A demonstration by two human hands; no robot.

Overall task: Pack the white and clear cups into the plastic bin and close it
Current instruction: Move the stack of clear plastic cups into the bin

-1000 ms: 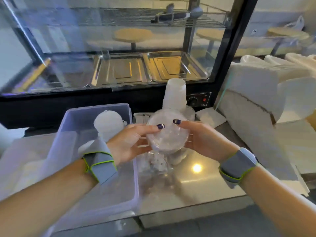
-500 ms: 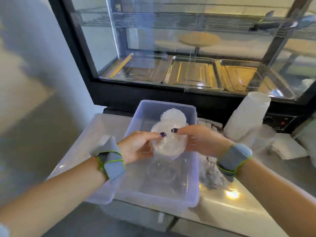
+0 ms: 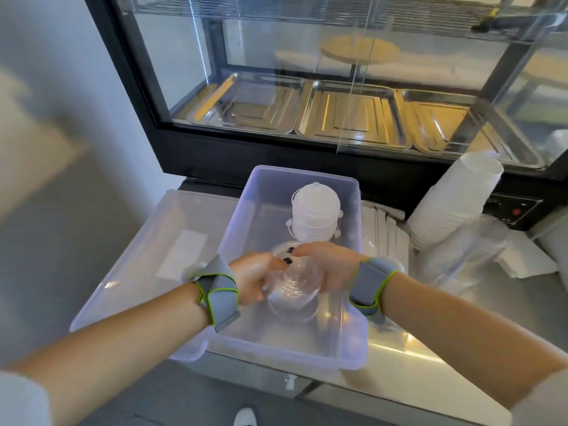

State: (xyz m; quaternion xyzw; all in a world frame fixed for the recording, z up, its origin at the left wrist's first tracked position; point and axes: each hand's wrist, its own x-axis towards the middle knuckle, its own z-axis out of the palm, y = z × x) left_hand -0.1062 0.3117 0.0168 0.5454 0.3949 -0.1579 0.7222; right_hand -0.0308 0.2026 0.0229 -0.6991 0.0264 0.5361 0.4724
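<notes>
Both hands meet over the middle of the frame, inside the open plastic bin (image 3: 347, 348). The left hand (image 3: 255, 279) and the right hand (image 3: 330, 267) grip a stack of clear cups (image 3: 293, 290) from either side, fingers (image 3: 284, 262) curled closed around its upper part, with the thumbs meeting on top. The stack points down into the bin, its lower end close to the bin floor; whether it touches the floor cannot be told through the clear plastic. Each wrist carries a grey band edged in green.

Further back in the same bin, toward its far wall, sits a stack of white lidded cups (image 3: 316, 210), upright and just beyond the hands. The bin stands on a shiny metal worktop (image 3: 430, 348) at lower centre. The bin lid (image 3: 147, 250) lies flat just left of it, its right edge tucked against the bin's left wall.

At the right of the frame, a tall stack of white cups (image 3: 455, 201) leans against the black base of a glass display case (image 3: 338, 87). In front of that stack a sleeve of clear cups (image 3: 461, 253) lies tilted on the worktop, well apart from the hands. Inside the case, across the upper half of the frame, three steel trays (image 3: 353, 118) sit side by side.
</notes>
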